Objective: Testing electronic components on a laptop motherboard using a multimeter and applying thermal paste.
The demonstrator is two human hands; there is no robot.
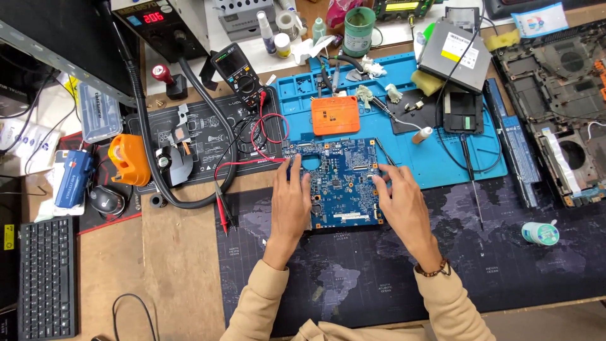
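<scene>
Cluttered repair counter [183, 265]: left hand [290, 205] and right hand [404, 205] each grip a side of the bare blue board [338, 183]; stripped laptop [555, 95] lies far right, reassembly undone.

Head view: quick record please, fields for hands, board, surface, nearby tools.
left hand: grips left edge of the blue circuit board
right hand: grips the board's right edge
board: flat, component side up, partly on the dark map-print mat, partly on the blue work mat
nearby: orange box, multimeter with red probe leads, screwdriver, opened laptop chassis
</scene>
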